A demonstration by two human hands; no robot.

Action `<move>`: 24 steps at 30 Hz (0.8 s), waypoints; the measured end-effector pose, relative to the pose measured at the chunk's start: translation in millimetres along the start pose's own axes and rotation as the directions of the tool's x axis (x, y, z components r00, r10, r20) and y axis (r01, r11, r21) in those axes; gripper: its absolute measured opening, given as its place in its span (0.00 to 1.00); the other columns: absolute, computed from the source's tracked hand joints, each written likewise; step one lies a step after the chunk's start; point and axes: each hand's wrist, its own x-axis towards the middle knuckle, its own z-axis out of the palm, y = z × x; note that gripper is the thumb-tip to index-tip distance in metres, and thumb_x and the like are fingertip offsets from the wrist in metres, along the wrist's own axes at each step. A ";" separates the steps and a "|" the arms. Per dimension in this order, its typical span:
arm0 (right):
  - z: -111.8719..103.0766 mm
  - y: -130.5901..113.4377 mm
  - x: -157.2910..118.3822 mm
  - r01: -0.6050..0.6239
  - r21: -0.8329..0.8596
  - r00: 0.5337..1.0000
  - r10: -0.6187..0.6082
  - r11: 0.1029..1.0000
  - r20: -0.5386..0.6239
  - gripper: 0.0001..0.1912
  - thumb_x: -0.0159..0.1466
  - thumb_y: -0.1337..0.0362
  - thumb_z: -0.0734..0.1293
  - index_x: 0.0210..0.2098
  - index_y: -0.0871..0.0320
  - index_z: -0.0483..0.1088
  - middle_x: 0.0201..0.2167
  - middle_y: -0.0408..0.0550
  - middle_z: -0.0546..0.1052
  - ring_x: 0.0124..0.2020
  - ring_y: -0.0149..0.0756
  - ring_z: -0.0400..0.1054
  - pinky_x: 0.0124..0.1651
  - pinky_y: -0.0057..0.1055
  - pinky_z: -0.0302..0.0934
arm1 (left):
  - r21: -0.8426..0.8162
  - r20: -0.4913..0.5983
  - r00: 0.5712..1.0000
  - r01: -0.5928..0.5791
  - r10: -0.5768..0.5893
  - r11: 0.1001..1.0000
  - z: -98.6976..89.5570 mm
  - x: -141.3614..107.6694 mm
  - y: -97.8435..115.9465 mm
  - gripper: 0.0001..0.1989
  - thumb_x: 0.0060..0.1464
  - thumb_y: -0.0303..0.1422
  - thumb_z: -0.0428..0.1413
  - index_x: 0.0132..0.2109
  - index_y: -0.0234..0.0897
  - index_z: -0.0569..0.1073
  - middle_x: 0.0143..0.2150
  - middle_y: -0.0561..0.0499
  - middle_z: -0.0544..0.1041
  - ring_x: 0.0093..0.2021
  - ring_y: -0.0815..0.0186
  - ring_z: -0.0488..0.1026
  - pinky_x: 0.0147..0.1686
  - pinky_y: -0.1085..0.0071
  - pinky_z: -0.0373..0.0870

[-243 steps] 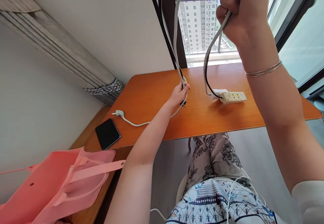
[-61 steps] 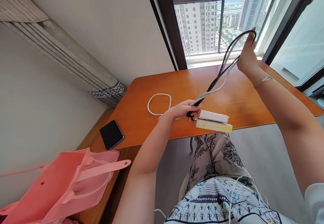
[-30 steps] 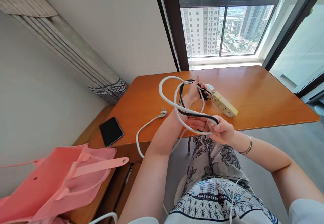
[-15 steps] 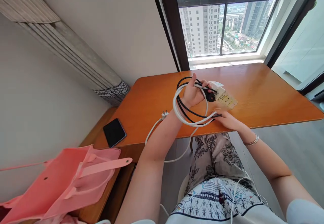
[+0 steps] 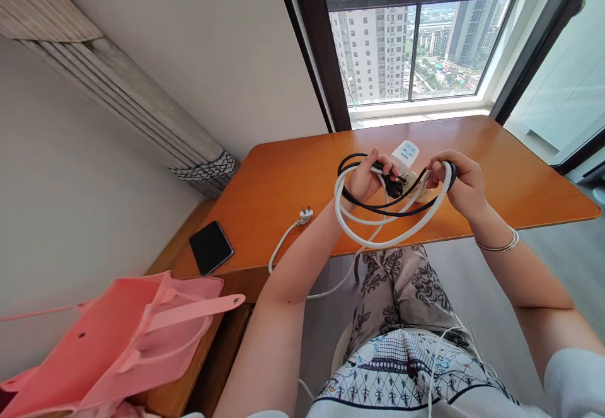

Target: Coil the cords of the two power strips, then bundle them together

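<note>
A loop of white cable (image 5: 373, 241) and black cable (image 5: 401, 214) hangs between my two hands above the table's front edge. My left hand (image 5: 366, 178) is closed around the loop's left side, next to a black plug (image 5: 393, 186). On the right side, my right hand (image 5: 460, 181) pinches both cables together. Behind them a white power strip (image 5: 405, 155) rests on the table, its lower part covered by the cables and my right hand. From the loop, white cable trails below the table edge. A white three-pin plug (image 5: 305, 215) lies left of my left forearm.
The orange-brown wooden table (image 5: 283, 172) stands against the window wall. At its left end lies a black phone (image 5: 211, 248). A pink organiser bag (image 5: 155, 330) sits at the lower left, its strap reaching toward the table. A curtain (image 5: 142, 96) hangs on the left.
My right hand has risen from the table edge, carrying the cables up and right. The loop has widened, and the white block of the power strip is now more exposed. My left hand moved slightly.
</note>
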 end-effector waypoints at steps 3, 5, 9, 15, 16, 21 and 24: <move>8.1 -12.8 5.5 0.191 -0.010 0.973 -0.188 0.982 0.135 0.19 0.66 0.49 0.68 0.28 0.57 0.72 0.21 0.41 0.70 0.21 0.27 0.62 0.25 0.26 0.58 | 0.015 0.010 1.000 0.020 -0.021 1.000 5.5 -2.5 1.1 0.31 0.63 0.56 0.51 0.21 0.38 0.65 0.26 0.48 0.74 0.29 0.65 0.73 0.36 0.65 0.73; 8.3 -21.8 3.0 0.307 -0.021 0.920 -0.291 0.952 0.262 0.21 0.68 0.48 0.67 0.26 0.58 0.70 0.18 0.41 0.67 0.19 0.26 0.59 0.24 0.26 0.54 | 0.005 -0.022 1.000 0.005 -0.005 1.000 7.4 -4.0 2.3 0.30 0.63 0.55 0.51 0.21 0.38 0.65 0.25 0.49 0.74 0.28 0.66 0.72 0.35 0.66 0.73; 3.9 -31.1 -9.0 0.506 -0.053 0.806 -0.450 0.861 0.384 0.19 0.72 0.53 0.63 0.28 0.56 0.70 0.18 0.40 0.66 0.17 0.25 0.56 0.22 0.26 0.52 | -0.011 -0.119 0.990 -0.078 0.076 0.997 4.0 -4.5 4.4 0.30 0.65 0.53 0.51 0.22 0.37 0.66 0.25 0.50 0.72 0.27 0.68 0.71 0.34 0.69 0.72; 4.2 -19.2 14.0 0.630 -0.220 0.776 -0.613 0.745 0.148 0.12 0.73 0.58 0.61 0.42 0.52 0.75 0.30 0.46 0.77 0.30 0.34 0.70 0.32 0.32 0.66 | 0.125 0.138 0.989 -0.066 0.048 0.990 -6.1 -6.2 3.7 0.31 0.62 0.56 0.52 0.22 0.36 0.72 0.24 0.48 0.74 0.27 0.66 0.72 0.33 0.68 0.72; 5.3 -14.7 24.8 0.645 -0.226 0.763 -0.631 0.730 0.141 0.12 0.73 0.58 0.61 0.43 0.52 0.75 0.32 0.46 0.77 0.31 0.34 0.71 0.35 0.33 0.67 | 0.153 0.209 0.978 -0.049 0.016 0.987 -5.6 -7.3 2.8 0.32 0.61 0.57 0.52 0.23 0.35 0.74 0.24 0.47 0.74 0.27 0.65 0.72 0.32 0.67 0.72; 14.4 14.0 73.9 0.594 -0.243 0.802 -0.539 0.767 0.258 0.14 0.73 0.55 0.60 0.43 0.53 0.76 0.32 0.44 0.74 0.35 0.33 0.69 0.42 0.35 0.66 | 0.246 0.292 0.932 0.143 -0.214 0.959 0.4 -11.1 -3.6 0.36 0.61 0.61 0.47 0.22 0.35 0.73 0.21 0.45 0.74 0.22 0.63 0.71 0.27 0.65 0.69; 21.6 28.0 83.8 0.450 -0.258 0.876 -0.367 0.855 0.313 0.14 0.72 0.53 0.62 0.45 0.53 0.77 0.33 0.45 0.73 0.36 0.34 0.69 0.46 0.37 0.66 | 0.258 0.269 0.927 0.193 -0.262 0.947 -0.8 -12.2 -5.3 0.37 0.60 0.63 0.46 0.20 0.36 0.71 0.19 0.45 0.72 0.19 0.63 0.69 0.26 0.64 0.68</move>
